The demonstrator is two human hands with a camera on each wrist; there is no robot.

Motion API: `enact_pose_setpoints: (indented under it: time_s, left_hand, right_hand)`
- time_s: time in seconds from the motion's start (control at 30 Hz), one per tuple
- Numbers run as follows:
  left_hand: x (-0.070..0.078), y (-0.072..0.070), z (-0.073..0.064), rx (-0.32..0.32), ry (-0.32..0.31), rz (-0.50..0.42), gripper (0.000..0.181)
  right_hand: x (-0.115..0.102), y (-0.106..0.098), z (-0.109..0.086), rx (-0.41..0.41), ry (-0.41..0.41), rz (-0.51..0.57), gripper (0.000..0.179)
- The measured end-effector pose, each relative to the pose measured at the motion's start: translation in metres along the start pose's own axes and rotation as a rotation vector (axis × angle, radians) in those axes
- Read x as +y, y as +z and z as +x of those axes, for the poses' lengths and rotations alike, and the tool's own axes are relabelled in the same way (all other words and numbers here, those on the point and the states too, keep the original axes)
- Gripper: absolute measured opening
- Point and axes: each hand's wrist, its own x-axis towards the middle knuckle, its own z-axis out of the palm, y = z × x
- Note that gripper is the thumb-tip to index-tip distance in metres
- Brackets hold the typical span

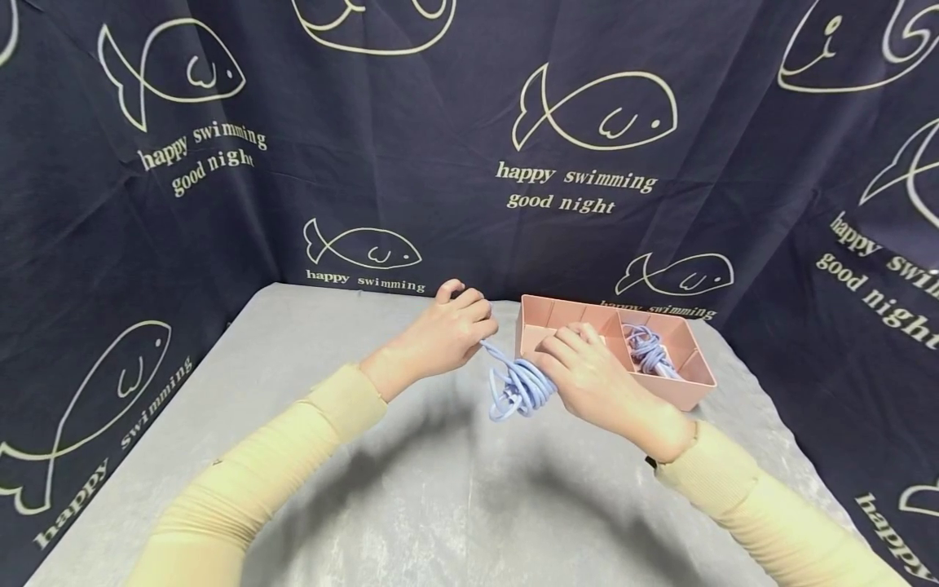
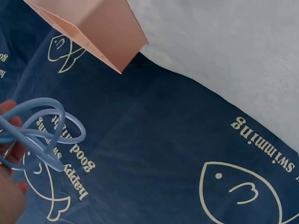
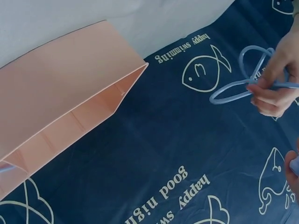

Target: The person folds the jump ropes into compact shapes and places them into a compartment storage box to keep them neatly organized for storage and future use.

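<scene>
In the head view, my left hand [image 1: 455, 330] pinches one end of a light blue cord [image 1: 522, 388] above the table. The rest of the cord hangs as a wound bundle beside my right hand [image 1: 590, 375], whose fingers grip it, though the back of the hand hides the hold. Loose loops of the cord [image 2: 42, 126] stick out from my left hand [image 2: 9, 200] in the left wrist view. The right wrist view catches my left hand [image 3: 278, 77] with thumb and finger on the cord [image 3: 231, 95]; only a sliver of my right hand [image 3: 292, 179] shows.
Behind my right hand stands a pink box [image 1: 678, 397] with a divider. Its right compartment contains another wound blue cord [image 1: 647, 349]. The grey-covered table [image 1: 411, 505] ends at a dark blue curtain [image 1: 440, 147] printed with fish and words.
</scene>
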Motion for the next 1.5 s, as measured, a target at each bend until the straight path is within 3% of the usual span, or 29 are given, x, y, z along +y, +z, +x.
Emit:
enact_pose_setpoints:
  time_s: [0.17,0.37,0.67,0.77,0.87,1.03,1.23,1.37,1.5]
  left_hand:
    - [-0.002,0.004,-0.005,-0.037,-0.029,-0.063,0.016]
    - [0.003,0.013,-0.011,-0.112,-0.041,-0.032,0.012]
    - [0.026,0.012,-0.007,-0.222,-0.053,-0.032,0.015]
    - [0.037,0.008,-0.005,-0.254,-0.032,-0.018,0.018]
    - [0.048,0.002,-0.004,-0.269,-0.001,-0.020,0.019]
    - [0.068,-0.006,-0.004,-0.257,-0.011,-0.071,0.024]
    - [0.084,-0.015,-0.003,-0.194,-0.052,-0.122,0.034]
    - [0.088,-0.022,0.000,-0.178,-0.060,-0.110,0.021]
    - [0.089,-0.030,0.002,-0.164,-0.076,-0.085,0.012]
  right_hand:
    - [-0.002,-0.001,0.000,0.007,0.046,0.068,0.029]
    - [-0.005,-0.003,0.001,0.077,0.176,0.196,0.034]
    - [-0.011,-0.003,0.003,0.174,0.500,0.257,0.033]
    - [-0.008,-0.004,0.008,0.167,0.620,0.219,0.028]
    - [-0.004,-0.004,0.011,0.107,0.704,0.146,0.021]
    - [0.002,-0.002,0.013,-0.037,0.769,-0.006,0.018]
    - [0.000,0.002,0.015,-0.128,0.774,-0.197,0.033]
    - [0.000,0.004,0.015,-0.085,0.731,-0.323,0.038]
    - [0.002,0.007,0.013,-0.017,0.691,-0.435,0.024]
